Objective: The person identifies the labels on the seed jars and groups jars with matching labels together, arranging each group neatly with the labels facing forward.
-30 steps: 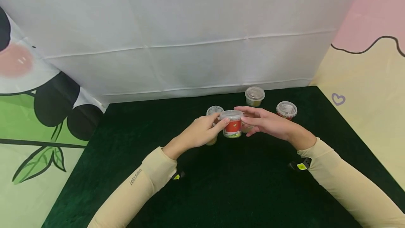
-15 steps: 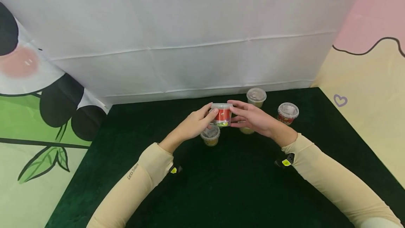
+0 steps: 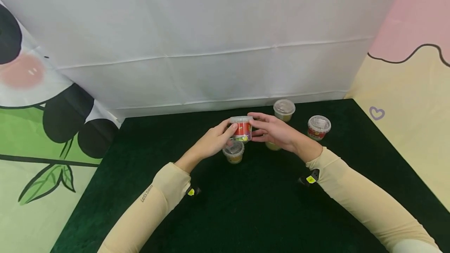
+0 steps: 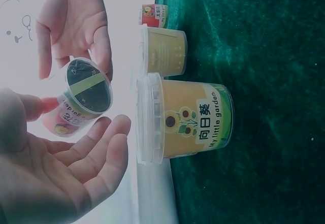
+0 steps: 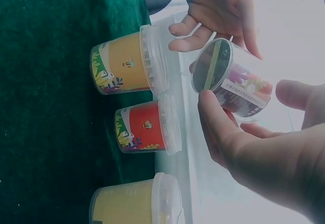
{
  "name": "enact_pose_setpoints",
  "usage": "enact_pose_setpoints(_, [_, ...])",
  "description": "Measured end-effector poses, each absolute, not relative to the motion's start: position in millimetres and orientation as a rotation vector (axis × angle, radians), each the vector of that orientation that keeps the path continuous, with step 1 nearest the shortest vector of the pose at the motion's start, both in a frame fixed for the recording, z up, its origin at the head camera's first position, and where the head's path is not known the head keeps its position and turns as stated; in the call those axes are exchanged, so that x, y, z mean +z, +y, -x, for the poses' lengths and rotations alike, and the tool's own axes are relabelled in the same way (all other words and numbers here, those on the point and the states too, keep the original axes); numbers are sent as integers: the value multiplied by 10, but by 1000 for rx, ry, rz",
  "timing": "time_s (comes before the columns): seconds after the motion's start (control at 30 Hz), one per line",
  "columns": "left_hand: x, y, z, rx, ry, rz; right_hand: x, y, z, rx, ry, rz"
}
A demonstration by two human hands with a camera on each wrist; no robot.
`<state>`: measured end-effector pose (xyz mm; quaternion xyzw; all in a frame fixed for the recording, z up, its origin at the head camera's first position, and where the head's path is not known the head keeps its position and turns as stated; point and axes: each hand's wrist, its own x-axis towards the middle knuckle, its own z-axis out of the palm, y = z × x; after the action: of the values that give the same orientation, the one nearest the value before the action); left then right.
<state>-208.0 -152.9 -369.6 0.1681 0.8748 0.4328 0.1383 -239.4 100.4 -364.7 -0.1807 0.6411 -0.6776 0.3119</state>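
Between both hands is a clear plastic cup (image 3: 242,130) with a red printed label and a lid, raised above the table. My left hand (image 3: 215,140) grips its left side, thumb across the label and fingers behind. From the other side my right hand (image 3: 277,132) holds it, fingers around the cup near the rim and lower wall. Both wrist views show the cup tilted, its dark base with a pale green strip facing the camera. Just below the hands stands a lidded sunflower cup (image 4: 190,117) with an orange label.
A yellowish cup (image 3: 284,109) stands at the back by the white cloth, and a red-labelled cup (image 3: 319,127) to the right. Another cup (image 3: 273,146) is partly hidden under my right hand. The dark green tabletop (image 3: 246,206) meets printed cloth walls at both sides.
Both hands have carried the red-labelled cup left and slightly up, mostly in the first half second. The sunflower cup, earlier largely covered by my left hand, now shows.
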Motion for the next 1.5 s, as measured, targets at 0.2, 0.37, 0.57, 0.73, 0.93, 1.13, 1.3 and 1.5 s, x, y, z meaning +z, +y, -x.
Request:
enact_pose_setpoints(0.2, [-3728,-1545,2059,1241,2540,-481,-3665,982,2413,-1757,1718,484])
enact_pose_setpoints(0.37, [-3734,-1553,2056,1245,2543,-496,-3663,973,2411,-1756,1718,499])
enact_pose_setpoints(0.57, [-3721,-1542,2059,1277,2524,-493,-3644,983,2425,-1758,1719,498])
enact_pose_setpoints(0.73, [-3733,-1559,2057,1280,2522,-491,-3648,973,2426,-1748,1718,492])
enact_pose_setpoints(0.93, [-3726,-1600,2041,1277,2535,-499,-3668,943,2437,-1741,1717,501])
enact_pose_setpoints(1.13, [-3723,-1654,2021,1305,2536,-483,-3657,911,2426,-1738,1701,528])
enact_pose_setpoints(1.3, [-3719,-1657,2010,1307,2536,-496,-3656,923,2425,-1739,1701,524])
enact_pose_setpoints(1.5, [-3744,-1650,2012,1334,2533,-520,-3659,956,2422,-1737,1712,547])
